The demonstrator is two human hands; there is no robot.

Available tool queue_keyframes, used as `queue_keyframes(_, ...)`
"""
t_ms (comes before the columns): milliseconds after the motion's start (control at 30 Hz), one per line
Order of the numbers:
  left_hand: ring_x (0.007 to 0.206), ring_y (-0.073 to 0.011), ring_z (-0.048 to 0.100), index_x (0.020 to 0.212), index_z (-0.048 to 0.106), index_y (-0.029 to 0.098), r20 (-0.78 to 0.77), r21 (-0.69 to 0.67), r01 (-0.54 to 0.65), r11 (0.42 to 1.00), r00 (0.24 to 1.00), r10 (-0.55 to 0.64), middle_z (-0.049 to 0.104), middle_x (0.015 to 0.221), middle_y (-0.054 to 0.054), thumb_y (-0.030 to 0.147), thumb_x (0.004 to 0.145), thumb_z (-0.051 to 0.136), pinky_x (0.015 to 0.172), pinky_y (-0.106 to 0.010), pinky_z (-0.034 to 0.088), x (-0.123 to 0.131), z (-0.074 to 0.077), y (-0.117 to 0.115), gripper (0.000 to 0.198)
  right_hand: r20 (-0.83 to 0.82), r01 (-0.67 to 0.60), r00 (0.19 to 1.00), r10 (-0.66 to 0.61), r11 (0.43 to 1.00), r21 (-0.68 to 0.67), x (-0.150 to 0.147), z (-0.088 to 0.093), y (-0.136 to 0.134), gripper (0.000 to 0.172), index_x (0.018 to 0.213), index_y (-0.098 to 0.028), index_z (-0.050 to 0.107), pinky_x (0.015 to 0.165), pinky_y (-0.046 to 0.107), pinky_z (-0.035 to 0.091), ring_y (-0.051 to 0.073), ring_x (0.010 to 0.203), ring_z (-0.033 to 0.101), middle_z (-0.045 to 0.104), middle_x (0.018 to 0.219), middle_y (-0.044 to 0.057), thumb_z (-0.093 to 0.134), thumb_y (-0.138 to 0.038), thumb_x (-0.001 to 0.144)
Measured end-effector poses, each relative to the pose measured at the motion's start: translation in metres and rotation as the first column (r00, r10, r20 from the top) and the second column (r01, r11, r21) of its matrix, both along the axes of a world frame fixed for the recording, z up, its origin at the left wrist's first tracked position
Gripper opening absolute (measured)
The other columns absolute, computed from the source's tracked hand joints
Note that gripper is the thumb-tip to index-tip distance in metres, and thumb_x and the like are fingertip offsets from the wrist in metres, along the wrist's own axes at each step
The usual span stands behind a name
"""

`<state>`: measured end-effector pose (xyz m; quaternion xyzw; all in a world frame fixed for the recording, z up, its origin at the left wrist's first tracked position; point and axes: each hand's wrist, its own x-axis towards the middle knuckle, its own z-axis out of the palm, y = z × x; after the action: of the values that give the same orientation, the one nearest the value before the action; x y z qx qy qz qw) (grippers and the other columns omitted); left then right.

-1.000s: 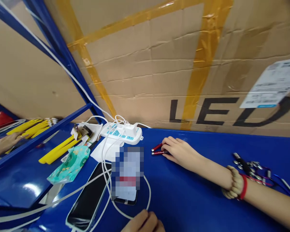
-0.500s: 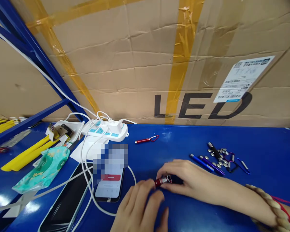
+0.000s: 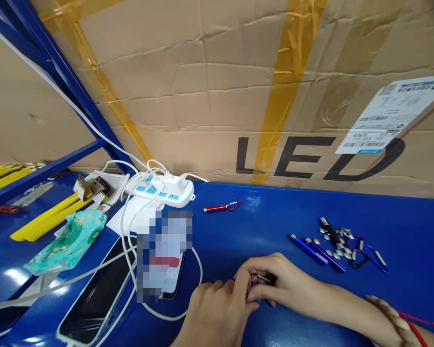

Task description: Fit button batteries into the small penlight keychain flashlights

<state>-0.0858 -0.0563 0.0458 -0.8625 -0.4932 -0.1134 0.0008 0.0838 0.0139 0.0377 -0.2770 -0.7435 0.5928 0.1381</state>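
Note:
My left hand (image 3: 219,308) is closed, its thumb and forefinger pressed against my right hand (image 3: 275,277). Between them they grip a small red penlight (image 3: 262,278); only its metal clip end shows, and the rest of its body is covered by fingers. The right hand's fingers curl around that clip end from the right. Beyond my hands lies another red penlight (image 3: 217,208) with a carabiner. To the right are a blue penlight (image 3: 308,249), a purple penlight (image 3: 325,255) and a black penlight (image 3: 329,232), beside several button cells (image 3: 339,254) and loose carabiners (image 3: 378,259).
A lit phone (image 3: 169,277) and a dark phone (image 3: 97,299) lie at left among white cables. Behind them sit a power strip (image 3: 183,195), a green tissue pack (image 3: 70,241) and yellow tubes (image 3: 47,217). A large carton (image 3: 210,111) stands along the back.
My left hand has moved right and its loose fingers have closed in against the right hand. The penlight's red body, seen before, is now mostly covered. The view has shifted slightly.

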Motion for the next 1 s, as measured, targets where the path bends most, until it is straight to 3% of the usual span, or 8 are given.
queue_keyframes(100, 0.044, -0.0214, 0.067, 0.098, 0.047, 0.018, 0.093, -0.093, -0.065, 0.994, 0.993, 0.074, 0.070, 0.060, 0.002, 0.017, 0.084, 0.054, 0.035, -0.024, 0.045, -0.001, 0.002, 0.006, 0.015, -0.026, 0.105, 0.994, -0.110, 0.983, -0.153, -0.001, -0.008, 0.005, 0.025, 0.089, -0.015, 0.064, 0.039, 0.016, 0.037, 0.005, 0.042, 0.045, 0.055, 0.059, -0.004, 0.057, -0.038, 0.084)
queue_keyframes(267, 0.055, -0.0177, 0.069, 0.114, 0.046, 0.021, 0.309, -0.255, -0.079, 0.964, 0.938, 0.158, 0.071, 0.072, 0.001, 0.014, 0.089, 0.042, 0.047, -0.023, 0.051, -0.008, 0.005, 0.013, 0.026, -0.089, 0.217, 0.967, -0.240, 0.953, -0.213, -0.002, -0.011, 0.007, 0.039, 0.096, -0.013, 0.063, 0.035, 0.014, 0.035, 0.003, 0.038, 0.042, 0.051, 0.057, -0.005, 0.051, -0.049, 0.085)
queue_keyframes(500, 0.054, -0.0123, 0.058, 0.113, 0.052, 0.021, 0.653, -0.362, -0.025, 0.932, 0.707, 0.272, 0.063, 0.072, 0.000, 0.019, 0.091, 0.037, 0.052, -0.021, 0.048, -0.006, 0.004, 0.014, 0.028, -0.108, 0.293, 0.941, -0.322, 0.930, -0.221, -0.002, -0.007, 0.006, 0.044, 0.076, -0.013, 0.058, 0.032, 0.014, 0.026, 0.001, 0.033, 0.036, 0.048, 0.053, -0.006, 0.047, -0.055, 0.086)
queue_keyframes(667, 0.058, -0.0118, 0.051, 0.123, 0.045, 0.022, 0.731, -0.496, 0.047, 0.867, 0.561, 0.388, 0.058, 0.078, -0.001, 0.028, 0.093, 0.035, 0.050, -0.022, 0.042, -0.002, 0.002, 0.014, 0.032, -0.128, 0.349, 0.915, -0.384, 0.908, -0.230, 0.000, -0.010, 0.006, 0.050, 0.113, -0.014, 0.058, 0.033, 0.015, 0.034, 0.003, 0.038, 0.043, 0.052, 0.066, -0.004, 0.052, -0.054, 0.083)
queue_keyframes(767, 0.057, -0.0110, 0.045, 0.118, 0.047, 0.020, 0.703, -0.619, 0.080, 0.781, 0.501, 0.505, 0.050, 0.072, 0.002, 0.033, 0.092, 0.038, 0.051, -0.022, 0.036, 0.000, 0.002, 0.014, 0.030, -0.099, 0.333, 0.932, -0.348, 0.933, -0.137, 0.001, -0.012, 0.005, 0.050, 0.119, -0.014, 0.058, 0.035, 0.016, 0.036, 0.004, 0.038, 0.041, 0.047, 0.061, -0.005, 0.053, -0.050, 0.085)
queue_keyframes(867, 0.054, -0.0093, 0.033, 0.108, 0.048, 0.018, 0.650, -0.719, 0.112, 0.685, 0.458, 0.607, 0.039, 0.062, 0.007, 0.038, 0.091, 0.042, 0.049, -0.022, 0.028, 0.002, 0.004, 0.015, 0.028, -0.125, 0.305, 0.947, -0.295, 0.950, 0.070, 0.002, -0.013, 0.002, 0.040, 0.115, -0.016, 0.063, 0.040, 0.018, 0.039, 0.005, 0.045, 0.045, 0.049, 0.069, -0.001, 0.047, -0.043, 0.090)
queue_keyframes(1000, 0.049, -0.0081, 0.022, 0.099, 0.047, 0.018, 0.596, -0.792, 0.167, 0.587, 0.418, 0.686, 0.033, 0.056, 0.010, 0.046, 0.089, 0.043, 0.045, -0.021, 0.019, 0.002, 0.003, 0.015, 0.030, -0.167, 0.242, 0.968, -0.189, 0.880, 0.409, 0.004, -0.015, -0.001, 0.036, 0.121, -0.016, 0.060, 0.059, 0.024, 0.047, 0.012, 0.066, 0.053, 0.055, 0.076, 0.003, 0.043, -0.035, 0.094)
